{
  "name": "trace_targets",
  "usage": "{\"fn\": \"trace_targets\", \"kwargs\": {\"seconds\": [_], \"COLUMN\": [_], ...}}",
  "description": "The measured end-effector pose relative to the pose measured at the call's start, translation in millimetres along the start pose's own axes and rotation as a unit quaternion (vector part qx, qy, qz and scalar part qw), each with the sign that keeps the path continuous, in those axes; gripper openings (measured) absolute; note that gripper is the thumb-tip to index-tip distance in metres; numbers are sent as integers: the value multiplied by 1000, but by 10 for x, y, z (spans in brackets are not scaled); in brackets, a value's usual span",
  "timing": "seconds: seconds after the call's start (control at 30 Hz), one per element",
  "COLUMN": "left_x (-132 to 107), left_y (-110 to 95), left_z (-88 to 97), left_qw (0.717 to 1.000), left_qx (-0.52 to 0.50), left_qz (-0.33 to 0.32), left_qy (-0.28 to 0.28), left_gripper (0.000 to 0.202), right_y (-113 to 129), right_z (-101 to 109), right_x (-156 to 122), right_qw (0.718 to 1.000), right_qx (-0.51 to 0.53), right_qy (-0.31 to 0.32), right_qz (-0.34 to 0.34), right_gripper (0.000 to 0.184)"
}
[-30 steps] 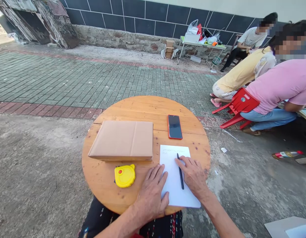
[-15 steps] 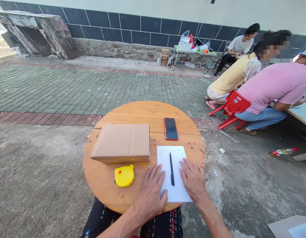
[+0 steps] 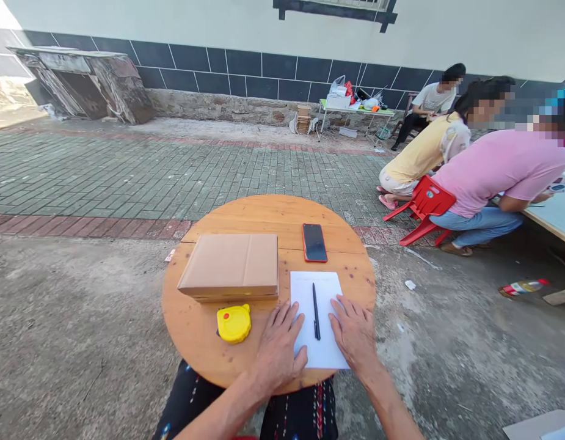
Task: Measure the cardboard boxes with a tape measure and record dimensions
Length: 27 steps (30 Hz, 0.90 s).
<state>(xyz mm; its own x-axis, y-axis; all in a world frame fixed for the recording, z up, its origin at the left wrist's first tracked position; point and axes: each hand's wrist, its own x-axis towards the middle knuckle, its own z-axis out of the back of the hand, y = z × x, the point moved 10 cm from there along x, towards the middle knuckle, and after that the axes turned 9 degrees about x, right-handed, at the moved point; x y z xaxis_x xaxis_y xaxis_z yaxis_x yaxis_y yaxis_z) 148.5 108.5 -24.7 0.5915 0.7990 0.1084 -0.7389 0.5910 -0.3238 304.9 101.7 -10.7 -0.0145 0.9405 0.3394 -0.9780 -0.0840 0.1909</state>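
Note:
A round wooden table (image 3: 204, 333) stands in front of me. On it a white sheet of paper (image 3: 325, 293) lies with a black pen (image 3: 316, 311) resting along its middle. My left hand (image 3: 277, 349) lies flat, fingers spread, on the paper's left edge. My right hand (image 3: 355, 335) lies flat on the paper's right edge, beside the pen and apart from it. Neither hand holds anything. A flat cardboard box (image 3: 231, 266) sits at the left, a yellow tape measure (image 3: 234, 323) in front of it, and a red-cased phone (image 3: 314, 242) lies beyond the paper.
Three people sit at the right, one on a red plastic chair (image 3: 424, 201) by a table edge (image 3: 552, 220). A bottle (image 3: 523, 286) lies on the concrete ground. A small cluttered table (image 3: 353, 110) stands by the tiled wall.
My right hand let go of the pen, which now lies along the paper's middle, and moved to the sheet's right edge. The view tilted upward.

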Motion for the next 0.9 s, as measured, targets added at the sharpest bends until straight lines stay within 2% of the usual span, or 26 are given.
{"fn": "trace_targets", "kwargs": {"seconds": [0.17, 0.27, 0.33, 0.43, 0.5, 0.57, 0.63, 0.7, 0.73, 0.83, 0.9], "left_x": [2, -122, -307, -715, -1017, -1292, -1515, -1655, -1684, -1604, -1471], "left_y": [1, -21, -38, -4, 115, 334, 622, 911, 1043, 1375, 1550], "left_z": [33, 87, 160, 323, 441, 554, 665, 764, 805, 898, 922], "left_qw": [1000, 1000, 999, 997, 994, 990, 978, 960, 950, 926, 912], "left_qx": [-5, -15, -27, -41, -38, -28, -24, -35, -46, -99, -144], "left_qz": [-12, -18, -29, -51, -47, -9, 58, 128, 159, 225, 256], "left_qy": [-3, -10, -19, -51, -89, -139, -198, -248, -265, -286, -286], "left_gripper": [57, 57, 57, 51, 43, 37, 34, 30, 29, 29, 34], "right_y": [47, 68, 59, 27, 23, 79, 270, 599, 827, 1521, 1860], "right_z": [13, 5, 4, 48, 129, 226, 268, 222, 155, -78, -210], "right_x": [-17, -17, -12, -18, -48, -106, -171, -205, -198, -96, 26], "right_qw": [999, 999, 999, 999, 998, 993, 983, 971, 968, 966, 968], "right_qx": [-23, -31, -29, -17, 5, 56, 138, 213, 232, 250, 238], "right_qy": [-23, -30, -32, -42, -68, -106, -124, -110, -84, 1, 38], "right_qz": [7, 13, 14, 16, 14, 9, 17, 25, 38, 66, 65], "right_gripper": [27, 28, 28, 29, 31, 32, 30, 26, 26, 33, 48]}}
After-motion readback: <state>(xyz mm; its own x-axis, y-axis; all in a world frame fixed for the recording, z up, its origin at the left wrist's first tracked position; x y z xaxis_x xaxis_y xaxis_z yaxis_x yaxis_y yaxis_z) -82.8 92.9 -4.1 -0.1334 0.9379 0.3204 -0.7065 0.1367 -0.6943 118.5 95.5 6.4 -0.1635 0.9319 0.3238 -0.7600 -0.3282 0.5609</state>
